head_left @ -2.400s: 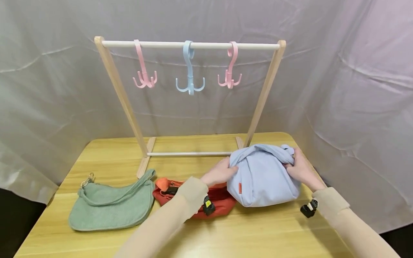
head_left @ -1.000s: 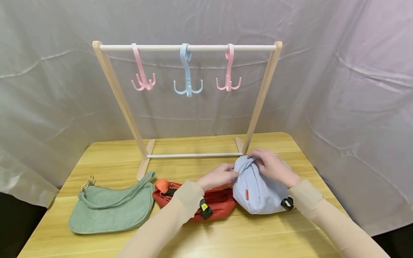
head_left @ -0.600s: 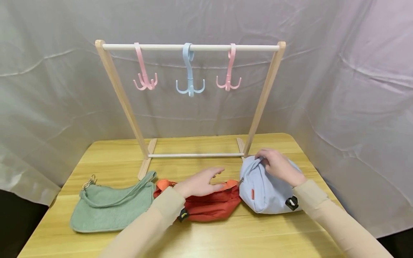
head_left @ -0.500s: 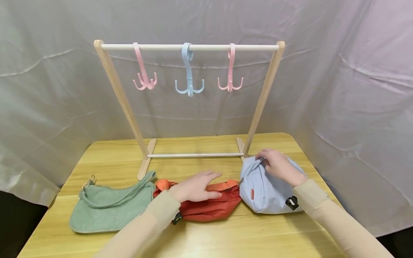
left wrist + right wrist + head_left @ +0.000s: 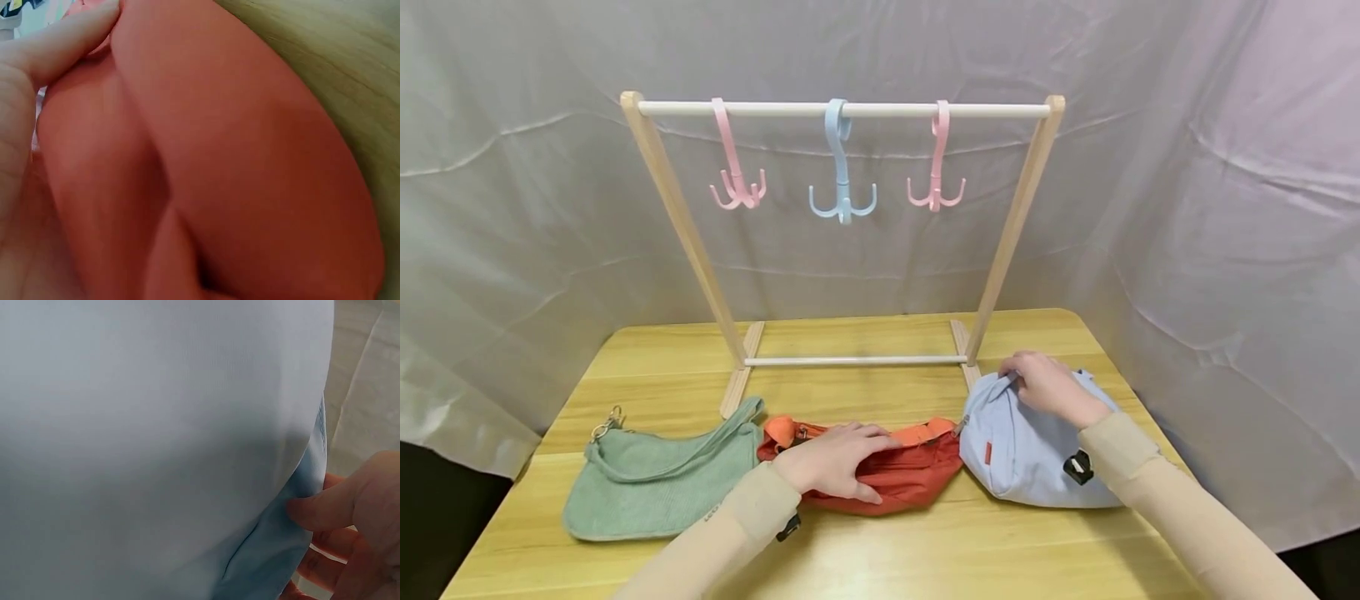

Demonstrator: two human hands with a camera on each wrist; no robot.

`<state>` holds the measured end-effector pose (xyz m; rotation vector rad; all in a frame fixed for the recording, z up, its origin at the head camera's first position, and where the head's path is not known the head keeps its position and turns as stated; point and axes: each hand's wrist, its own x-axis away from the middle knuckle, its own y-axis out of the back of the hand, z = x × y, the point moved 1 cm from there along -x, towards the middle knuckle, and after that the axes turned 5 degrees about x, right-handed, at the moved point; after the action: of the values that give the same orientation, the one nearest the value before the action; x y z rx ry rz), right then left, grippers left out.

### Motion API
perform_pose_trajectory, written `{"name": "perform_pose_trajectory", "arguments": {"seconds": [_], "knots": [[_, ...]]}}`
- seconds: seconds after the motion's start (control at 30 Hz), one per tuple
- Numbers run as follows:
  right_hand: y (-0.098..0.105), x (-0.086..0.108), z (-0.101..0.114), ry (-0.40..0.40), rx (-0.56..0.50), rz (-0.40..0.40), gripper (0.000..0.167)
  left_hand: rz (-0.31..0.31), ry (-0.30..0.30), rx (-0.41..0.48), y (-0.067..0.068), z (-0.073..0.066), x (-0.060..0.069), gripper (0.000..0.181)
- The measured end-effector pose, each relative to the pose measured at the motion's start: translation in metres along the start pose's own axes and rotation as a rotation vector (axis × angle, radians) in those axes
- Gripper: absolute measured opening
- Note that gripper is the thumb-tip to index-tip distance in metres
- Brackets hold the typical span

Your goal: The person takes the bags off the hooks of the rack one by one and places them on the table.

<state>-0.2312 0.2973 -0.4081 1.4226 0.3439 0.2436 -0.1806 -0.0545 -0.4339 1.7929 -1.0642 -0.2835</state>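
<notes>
A red bag [image 5: 917,479] with an orange strap [image 5: 921,432] lies mid-table in the head view. My left hand [image 5: 835,461] rests over it, fingers and thumb spread; in the left wrist view the thumb [image 5: 69,40] lies against the red cloth [image 5: 250,144]. To the right sits a light blue bag [image 5: 1037,458] with a small red tag. My right hand [image 5: 1047,385] pinches its top edge, and the right wrist view has the thumb [image 5: 319,509] pressed on the blue cloth [image 5: 156,425], fingers behind. A green corduroy handbag [image 5: 662,483] lies flat at the left.
Behind the bags stands a wooden rack with a white top bar [image 5: 775,108]. From it hang a left pink hook [image 5: 737,179], a blue hook [image 5: 841,179] and a right pink hook [image 5: 936,171]. A grey curtain [image 5: 865,275] encloses the wooden table [image 5: 880,567].
The blue bag has come down onto the table at the right. My left hand has let go of it and moved left over the red bag, while my right hand has shifted its grip.
</notes>
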Motion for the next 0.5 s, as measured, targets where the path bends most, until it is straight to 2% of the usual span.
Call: {"name": "perform_pose_trajectory", "arguments": {"seconds": [0.23,0.5], "knots": [[0.001,0.002,-0.003,-0.024,-0.017,0.013,0.032,-0.036,-0.022,0.005,0.002,0.011,-0.001,0.070],[-0.002,0.004,-0.003,-0.021,-0.028,0.034,0.031,-0.090,-0.112,-0.024,-0.001,0.023,0.001,0.052]]}}
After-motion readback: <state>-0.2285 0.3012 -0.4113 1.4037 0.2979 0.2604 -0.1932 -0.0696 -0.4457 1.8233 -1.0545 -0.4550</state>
